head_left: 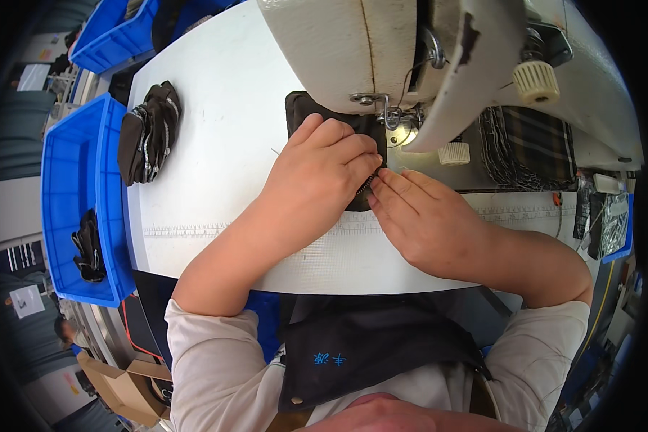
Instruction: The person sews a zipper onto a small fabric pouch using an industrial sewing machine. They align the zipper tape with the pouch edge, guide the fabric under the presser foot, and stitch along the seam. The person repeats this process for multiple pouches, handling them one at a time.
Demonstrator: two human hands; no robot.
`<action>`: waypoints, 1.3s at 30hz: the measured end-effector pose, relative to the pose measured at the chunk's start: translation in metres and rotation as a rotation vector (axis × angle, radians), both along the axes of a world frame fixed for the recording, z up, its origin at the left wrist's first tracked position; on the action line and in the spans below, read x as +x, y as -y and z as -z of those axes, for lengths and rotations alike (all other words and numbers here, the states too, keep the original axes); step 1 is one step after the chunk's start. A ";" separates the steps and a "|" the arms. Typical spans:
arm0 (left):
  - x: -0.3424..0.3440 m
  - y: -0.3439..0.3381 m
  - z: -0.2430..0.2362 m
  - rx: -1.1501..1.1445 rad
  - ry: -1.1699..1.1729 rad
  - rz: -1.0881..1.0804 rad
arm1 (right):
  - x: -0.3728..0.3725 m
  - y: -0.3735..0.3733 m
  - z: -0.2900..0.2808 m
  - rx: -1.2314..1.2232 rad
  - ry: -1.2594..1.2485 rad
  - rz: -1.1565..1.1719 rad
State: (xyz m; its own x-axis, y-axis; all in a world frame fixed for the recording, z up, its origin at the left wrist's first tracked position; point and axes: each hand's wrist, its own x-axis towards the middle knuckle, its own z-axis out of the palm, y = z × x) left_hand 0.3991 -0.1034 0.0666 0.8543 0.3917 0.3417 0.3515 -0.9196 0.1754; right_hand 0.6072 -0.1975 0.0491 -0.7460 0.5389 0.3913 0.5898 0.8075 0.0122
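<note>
A dark brown fabric piece (299, 109) with rounded corners lies on the white table, left of the sewing machine's needle area (399, 129). A toothed zipper strip (366, 184) shows along its right edge. Over the fabric rests my left hand (320, 162), its fingers bent and the tips pinching the zipper edge. My right hand (425, 219) meets it from the right, fingers pressed together on the same edge. The fingertips of both hands nearly touch. Much of the fabric is hidden beneath my left hand.
The sewing machine head (338, 50) overhangs my hands. Several dark pieces with zippers are bundled (150, 135) at the table's left. A blue bin (79, 155) stands beyond that edge. Dark striped fabric pieces (536, 147) are stacked at right. A printed ruler (187, 230) crosses the table.
</note>
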 end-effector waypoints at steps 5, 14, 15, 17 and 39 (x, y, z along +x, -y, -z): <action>0.000 -0.003 -0.001 -0.141 0.052 0.002 | 0.002 -0.001 -0.001 -0.010 0.002 -0.001; 0.005 0.011 0.006 -0.148 0.091 -0.048 | 0.004 -0.002 -0.004 -0.043 0.015 -0.018; 0.005 0.012 0.006 -0.140 0.089 -0.050 | 0.005 -0.001 -0.004 -0.044 0.013 -0.017; 0.004 0.012 0.007 -0.121 0.080 -0.058 | 0.004 -0.002 -0.005 -0.043 0.004 -0.010; 0.006 -0.012 0.006 -0.280 0.055 -0.243 | 0.005 -0.015 0.011 0.005 -0.092 0.118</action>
